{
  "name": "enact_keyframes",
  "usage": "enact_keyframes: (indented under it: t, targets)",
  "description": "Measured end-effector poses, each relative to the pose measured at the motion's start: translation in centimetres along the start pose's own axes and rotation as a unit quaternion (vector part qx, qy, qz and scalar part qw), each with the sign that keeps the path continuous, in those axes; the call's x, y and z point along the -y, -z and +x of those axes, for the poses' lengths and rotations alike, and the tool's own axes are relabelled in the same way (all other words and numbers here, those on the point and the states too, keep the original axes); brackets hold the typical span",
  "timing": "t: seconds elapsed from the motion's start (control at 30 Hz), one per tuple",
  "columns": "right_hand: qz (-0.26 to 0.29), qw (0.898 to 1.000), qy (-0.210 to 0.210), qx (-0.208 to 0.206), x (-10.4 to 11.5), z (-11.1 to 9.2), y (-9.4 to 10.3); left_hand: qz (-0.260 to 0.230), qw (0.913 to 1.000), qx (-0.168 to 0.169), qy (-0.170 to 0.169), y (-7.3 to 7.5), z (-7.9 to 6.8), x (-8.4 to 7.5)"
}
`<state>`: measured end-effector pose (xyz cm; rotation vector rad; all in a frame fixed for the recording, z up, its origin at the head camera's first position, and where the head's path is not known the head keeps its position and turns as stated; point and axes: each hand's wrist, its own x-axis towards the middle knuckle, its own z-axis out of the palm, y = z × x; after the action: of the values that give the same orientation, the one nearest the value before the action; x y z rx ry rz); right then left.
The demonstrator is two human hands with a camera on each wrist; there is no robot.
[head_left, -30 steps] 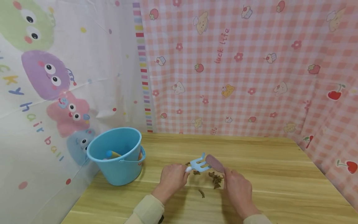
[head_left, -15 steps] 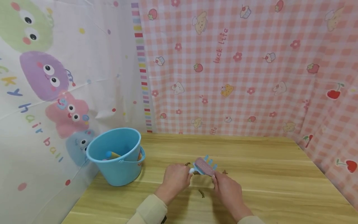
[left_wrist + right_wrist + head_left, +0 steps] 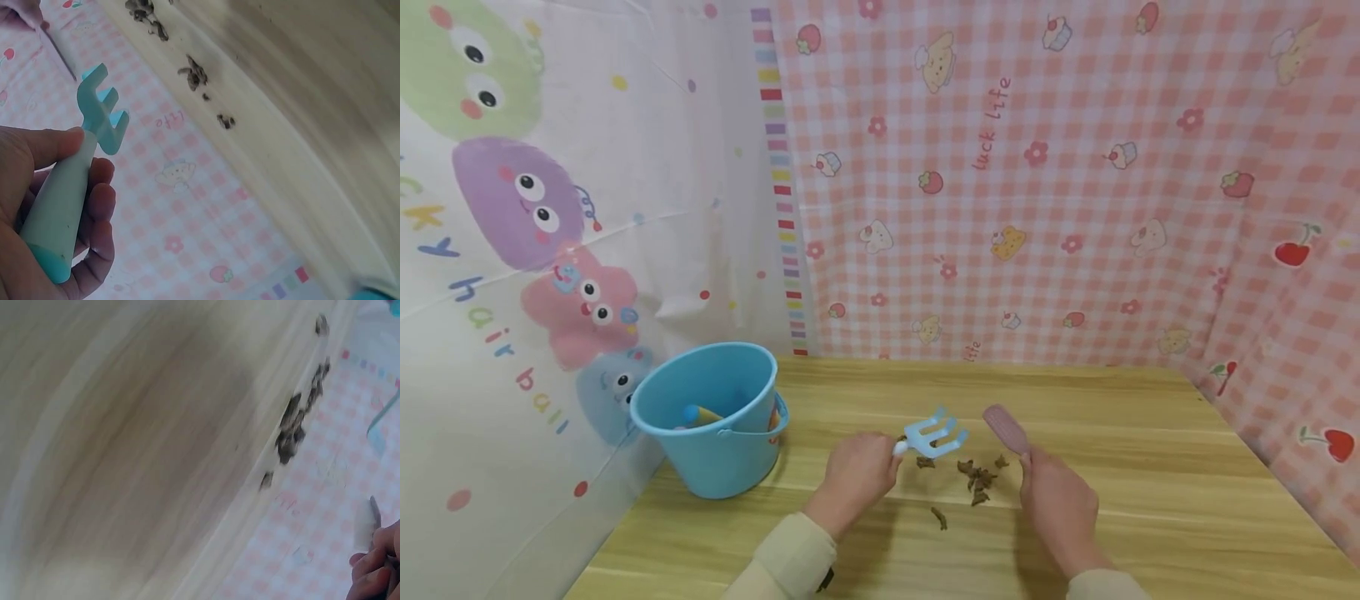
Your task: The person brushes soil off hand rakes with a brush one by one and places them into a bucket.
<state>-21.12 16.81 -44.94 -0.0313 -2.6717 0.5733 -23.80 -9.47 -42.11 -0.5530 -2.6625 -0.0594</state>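
My left hand [image 3: 861,475] grips a toy hand fork by its pale handle [image 3: 59,200]. The light blue tines [image 3: 936,433] point right, held above the table among dried brown bits. In my right hand [image 3: 1060,504] is a flat mauve paddle-shaped tool [image 3: 1006,429], its blade angled up and left, apart from the fork. A small heap of curled brown pieces [image 3: 976,479] lies on the table between the hands. Nearer me is a single brown strip [image 3: 939,517]. The right wrist view catches the right-hand fingers [image 3: 375,569] only at its edge.
A light blue bucket [image 3: 711,458] stands on the left of the wooden table [image 3: 1150,467], with a yellow and blue thing [image 3: 703,413] inside. Behind hangs a pink checked cloth [image 3: 1037,192]; a white cartoon-printed cloth [image 3: 685,167] hangs at the left.
The mauve tool swung left across the fork half a second ago, and now sits back to the right, apart from it. The left hand has shifted slightly left, and the brown heap shows again.
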Motion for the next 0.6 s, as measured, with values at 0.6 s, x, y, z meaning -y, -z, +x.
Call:
enact_keyframes:
  t: [0.6]
  targets:
    - [0.003,0.995,-0.084,0.054,-4.0,-1.3,1.3,0.031,0.9991,-0.029,0.011,6.3,3.0,4.3]
